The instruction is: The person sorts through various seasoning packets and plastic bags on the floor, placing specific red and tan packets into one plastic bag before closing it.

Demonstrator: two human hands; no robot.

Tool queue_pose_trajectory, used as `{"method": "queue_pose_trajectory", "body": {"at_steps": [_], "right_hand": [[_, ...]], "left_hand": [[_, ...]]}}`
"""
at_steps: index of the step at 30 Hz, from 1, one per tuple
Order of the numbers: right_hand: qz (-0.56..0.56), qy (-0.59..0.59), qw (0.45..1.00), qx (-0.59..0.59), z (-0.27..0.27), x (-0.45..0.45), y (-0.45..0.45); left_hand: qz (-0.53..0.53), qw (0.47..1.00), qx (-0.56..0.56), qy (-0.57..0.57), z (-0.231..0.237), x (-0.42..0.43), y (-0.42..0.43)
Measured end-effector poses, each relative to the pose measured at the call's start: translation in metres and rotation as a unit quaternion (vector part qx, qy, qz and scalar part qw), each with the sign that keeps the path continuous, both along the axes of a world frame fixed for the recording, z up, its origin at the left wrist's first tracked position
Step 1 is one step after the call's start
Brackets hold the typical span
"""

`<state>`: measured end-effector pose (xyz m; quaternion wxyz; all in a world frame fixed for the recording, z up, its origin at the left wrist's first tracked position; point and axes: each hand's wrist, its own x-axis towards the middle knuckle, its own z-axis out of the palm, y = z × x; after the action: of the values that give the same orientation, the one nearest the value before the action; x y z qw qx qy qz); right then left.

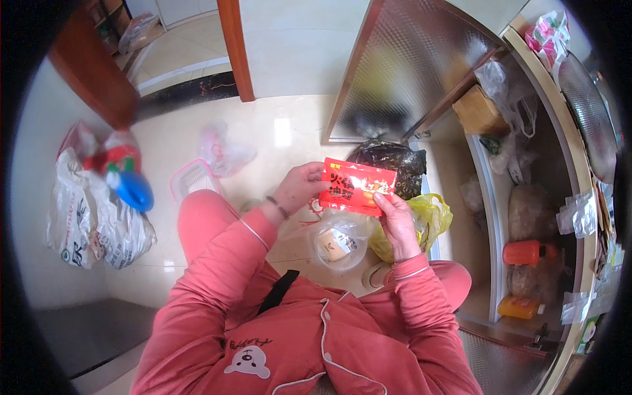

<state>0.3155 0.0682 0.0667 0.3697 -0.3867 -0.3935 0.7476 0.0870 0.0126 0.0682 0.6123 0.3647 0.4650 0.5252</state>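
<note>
My left hand (pixel 305 185) pinches the left edge of a flat red foil food packet (pixel 356 188), printed with dark characters and a picture of food. My right hand (pixel 396 215) grips its lower right corner, thumb on top. Below the packet a translucent plastic bag or container (pixel 340 244) with a brown and white printed pack inside stands on the floor between my knees. A yellow plastic bag (pixel 434 219) lies behind my right hand. Beyond the packet is a black patterned plastic bag (pixel 390 160).
A pink-rimmed white basket (pixel 194 178) and a thin clear bag (pixel 224 150) lie on the tiled floor. White shopping bags (pixel 98 217) and a blue bottle (pixel 132 191) stand at left. At right, an open cabinet (pixel 486 237) holds bags, a cardboard box (pixel 480 111), red and orange bottles (pixel 521 253).
</note>
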Motion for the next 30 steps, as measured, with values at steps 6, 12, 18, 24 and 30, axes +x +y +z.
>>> {"method": "queue_pose_trajectory", "body": {"at_steps": [6,12,18,24,30], "right_hand": [[0.012,-0.030,0.999,0.022,0.001,0.003,0.000],[0.010,0.040,0.998,-0.043,0.014,0.000,0.000],[0.033,0.016,0.999,0.037,0.003,0.002,0.000],[0.027,-0.063,0.995,0.074,-0.003,0.002,0.002],[0.017,-0.056,0.996,0.061,-0.002,0.001,0.001]], "left_hand": [[0.001,1.000,-0.010,-0.028,-0.003,0.000,0.000],[0.014,0.998,-0.020,-0.061,-0.008,-0.002,0.000],[0.012,0.998,-0.026,-0.055,-0.006,-0.001,0.001],[0.005,0.998,-0.030,-0.063,-0.005,-0.001,0.001],[0.002,0.997,-0.029,-0.076,-0.003,0.000,0.001]]}}
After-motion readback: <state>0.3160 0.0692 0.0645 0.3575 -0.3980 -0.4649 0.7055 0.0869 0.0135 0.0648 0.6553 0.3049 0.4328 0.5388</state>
